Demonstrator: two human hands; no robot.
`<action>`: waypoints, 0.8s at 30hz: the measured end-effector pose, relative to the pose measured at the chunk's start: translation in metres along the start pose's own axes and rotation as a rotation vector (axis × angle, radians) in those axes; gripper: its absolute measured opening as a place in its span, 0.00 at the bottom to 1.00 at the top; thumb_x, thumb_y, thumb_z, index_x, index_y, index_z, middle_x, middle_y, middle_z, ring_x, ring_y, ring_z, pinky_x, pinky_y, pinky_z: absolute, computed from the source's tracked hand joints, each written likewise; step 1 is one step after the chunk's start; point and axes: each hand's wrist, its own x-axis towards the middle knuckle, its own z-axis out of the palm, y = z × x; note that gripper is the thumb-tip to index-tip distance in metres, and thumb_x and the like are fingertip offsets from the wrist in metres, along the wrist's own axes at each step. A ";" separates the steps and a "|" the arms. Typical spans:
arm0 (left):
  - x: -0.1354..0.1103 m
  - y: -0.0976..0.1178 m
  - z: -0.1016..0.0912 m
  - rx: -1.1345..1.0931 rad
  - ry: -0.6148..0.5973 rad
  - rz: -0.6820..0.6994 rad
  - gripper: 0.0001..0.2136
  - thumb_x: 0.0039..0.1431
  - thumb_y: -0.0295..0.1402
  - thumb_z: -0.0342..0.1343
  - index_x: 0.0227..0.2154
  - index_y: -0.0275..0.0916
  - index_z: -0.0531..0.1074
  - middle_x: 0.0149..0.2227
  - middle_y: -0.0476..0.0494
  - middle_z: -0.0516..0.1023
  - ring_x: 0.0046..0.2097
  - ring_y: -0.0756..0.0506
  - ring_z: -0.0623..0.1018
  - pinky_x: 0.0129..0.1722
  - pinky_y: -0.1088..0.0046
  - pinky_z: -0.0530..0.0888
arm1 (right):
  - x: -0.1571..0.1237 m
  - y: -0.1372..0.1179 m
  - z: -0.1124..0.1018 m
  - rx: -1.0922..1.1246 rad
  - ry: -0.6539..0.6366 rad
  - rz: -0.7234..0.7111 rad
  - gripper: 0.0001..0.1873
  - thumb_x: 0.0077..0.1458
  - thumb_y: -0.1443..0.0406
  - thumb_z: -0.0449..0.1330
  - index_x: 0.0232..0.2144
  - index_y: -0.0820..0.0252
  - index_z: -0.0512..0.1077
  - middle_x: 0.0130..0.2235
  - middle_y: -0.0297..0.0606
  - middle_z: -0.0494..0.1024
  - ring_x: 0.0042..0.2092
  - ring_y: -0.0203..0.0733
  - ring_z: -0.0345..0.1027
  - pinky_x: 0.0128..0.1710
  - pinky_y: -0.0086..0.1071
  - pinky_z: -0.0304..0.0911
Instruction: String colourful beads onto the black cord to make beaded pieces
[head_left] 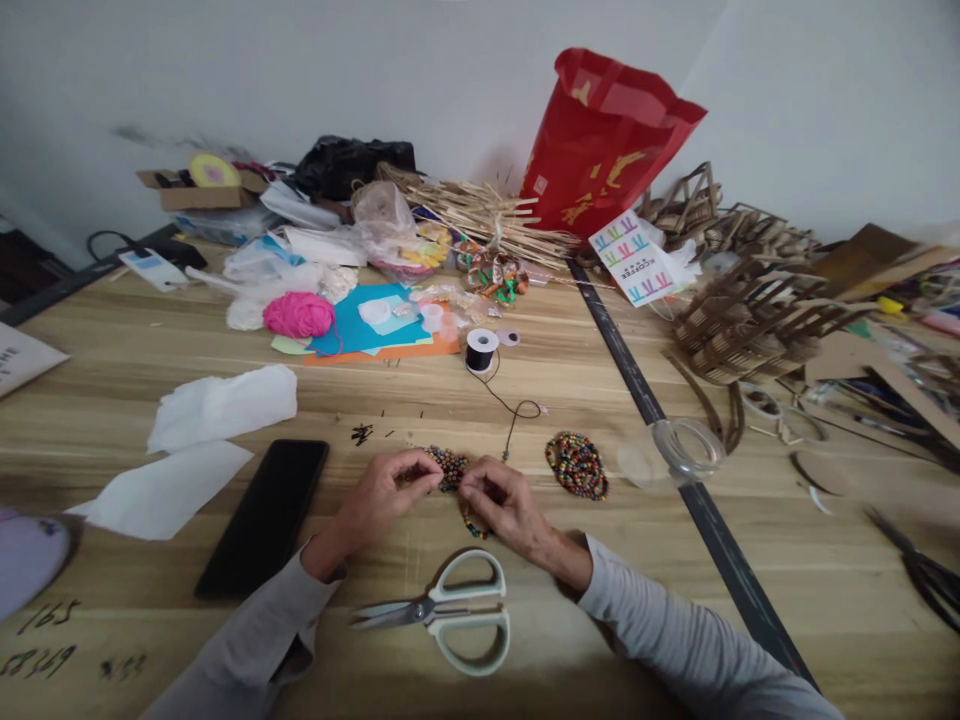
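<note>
My left hand (pixel 390 495) and my right hand (pixel 499 500) meet at the middle of the wooden table (pixel 570 380), both pinched on a string of small multicoloured beads (pixel 450 466). Part of the bead string hangs out under my right hand. A thin black cord (pixel 517 410) runs from beside my right hand up to a black thread spool (pixel 481 349). A flat oval mat of coloured beads (pixel 577 465) lies just right of my right hand. White-handled scissors (pixel 450 610) rest on the table below my hands.
A black phone (pixel 264 515) and white tissue sheets (pixel 217 405) lie to the left. A clear round lid (pixel 679 450) sits on the right. Pink yarn (pixel 298 314), blue paper, plastic bags, sticks and a red bag (pixel 600 140) crowd the back. Wooden laser-cut pieces fill the right side.
</note>
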 end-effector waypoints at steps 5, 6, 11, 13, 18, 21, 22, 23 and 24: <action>0.001 -0.004 -0.004 0.062 0.042 0.020 0.06 0.54 0.32 0.56 0.26 0.37 0.75 0.28 0.46 0.79 0.32 0.47 0.75 0.34 0.73 0.70 | 0.000 0.001 -0.003 -0.083 0.040 -0.033 0.10 0.58 0.62 0.57 0.28 0.62 0.70 0.28 0.36 0.69 0.30 0.34 0.62 0.29 0.28 0.59; 0.001 -0.005 -0.005 0.076 0.038 0.029 0.06 0.54 0.32 0.56 0.26 0.37 0.75 0.28 0.46 0.79 0.31 0.47 0.75 0.33 0.73 0.70 | 0.000 0.003 -0.003 -0.082 0.044 -0.022 0.10 0.58 0.61 0.57 0.28 0.62 0.70 0.28 0.36 0.69 0.29 0.34 0.62 0.29 0.28 0.58; 0.003 -0.010 -0.004 0.156 0.008 0.097 0.04 0.53 0.27 0.57 0.28 0.36 0.76 0.29 0.44 0.79 0.33 0.46 0.76 0.34 0.72 0.70 | 0.001 0.007 -0.002 -0.057 0.050 0.025 0.11 0.57 0.60 0.57 0.29 0.62 0.69 0.27 0.35 0.68 0.27 0.33 0.61 0.26 0.26 0.57; 0.003 -0.012 -0.003 0.209 -0.023 0.143 0.04 0.52 0.25 0.57 0.27 0.36 0.77 0.30 0.44 0.79 0.35 0.46 0.76 0.36 0.71 0.70 | 0.001 0.007 -0.002 -0.045 0.052 0.042 0.12 0.56 0.59 0.57 0.29 0.62 0.69 0.27 0.34 0.68 0.26 0.32 0.59 0.25 0.25 0.55; 0.001 -0.016 0.001 0.357 -0.079 0.266 0.06 0.56 0.25 0.55 0.29 0.38 0.77 0.31 0.44 0.76 0.37 0.45 0.74 0.38 0.69 0.70 | 0.002 0.006 -0.001 -0.023 0.035 0.082 0.14 0.56 0.56 0.57 0.28 0.63 0.68 0.24 0.32 0.66 0.23 0.30 0.56 0.22 0.24 0.52; 0.000 -0.017 0.003 0.442 -0.106 0.301 0.08 0.59 0.26 0.53 0.30 0.38 0.76 0.32 0.43 0.75 0.38 0.44 0.74 0.41 0.67 0.69 | 0.003 0.005 -0.001 -0.018 0.026 0.077 0.14 0.56 0.56 0.57 0.28 0.63 0.68 0.25 0.33 0.66 0.24 0.30 0.56 0.22 0.24 0.53; -0.001 -0.018 0.004 0.461 -0.106 0.310 0.08 0.60 0.26 0.52 0.30 0.38 0.76 0.33 0.43 0.75 0.38 0.44 0.73 0.43 0.66 0.69 | 0.003 0.005 -0.001 -0.015 0.022 0.076 0.14 0.56 0.56 0.57 0.28 0.62 0.68 0.25 0.33 0.66 0.24 0.30 0.56 0.22 0.25 0.54; -0.001 -0.018 0.005 0.476 -0.105 0.320 0.09 0.61 0.27 0.51 0.30 0.38 0.76 0.33 0.43 0.75 0.38 0.44 0.73 0.44 0.65 0.68 | 0.003 0.005 -0.001 -0.015 0.020 0.076 0.15 0.56 0.56 0.57 0.28 0.62 0.68 0.24 0.33 0.66 0.24 0.31 0.57 0.23 0.25 0.54; -0.002 -0.018 0.006 0.489 -0.103 0.331 0.09 0.61 0.27 0.50 0.31 0.38 0.76 0.33 0.43 0.74 0.38 0.44 0.73 0.45 0.64 0.68 | 0.003 0.005 -0.001 -0.015 0.019 0.077 0.15 0.56 0.55 0.57 0.28 0.62 0.68 0.24 0.33 0.66 0.24 0.31 0.57 0.23 0.25 0.54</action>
